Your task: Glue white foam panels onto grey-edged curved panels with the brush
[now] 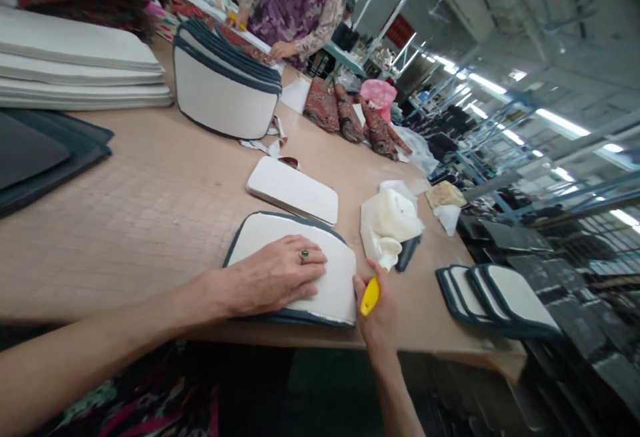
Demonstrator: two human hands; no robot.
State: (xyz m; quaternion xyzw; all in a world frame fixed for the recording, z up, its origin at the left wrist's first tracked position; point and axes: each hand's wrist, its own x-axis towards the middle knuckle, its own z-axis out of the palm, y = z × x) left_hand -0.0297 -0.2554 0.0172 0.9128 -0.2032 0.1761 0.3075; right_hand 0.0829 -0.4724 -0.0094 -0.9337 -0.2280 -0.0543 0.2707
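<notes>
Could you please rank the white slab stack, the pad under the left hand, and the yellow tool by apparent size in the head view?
1. Slab stack
2. Pad, though nearer the camera, so unsure
3. Yellow tool, clearly smallest

Padded panel (325, 277): we see it on the tabletop (165, 203) at the near edge, under the left hand (273, 275).
Right hand (376, 310): at the panel's 3 o'clock, touching its edge, with a cutter (370, 295) in it.
Foam slab (293, 190): at the panel's 12 o'clock, just behind.
Glue cloth bundle (393, 220): at 2 o'clock, near.
Small panels (495, 297): at 3 o'clock, overlapping by the tabletop's corner.
Upright panel stack (223, 90): at 11 o'clock, well behind.
Foam sheets (80, 63): at 10 o'clock, far left.
Co-worker (295, 3): at 12 o'clock, across the tabletop.
</notes>
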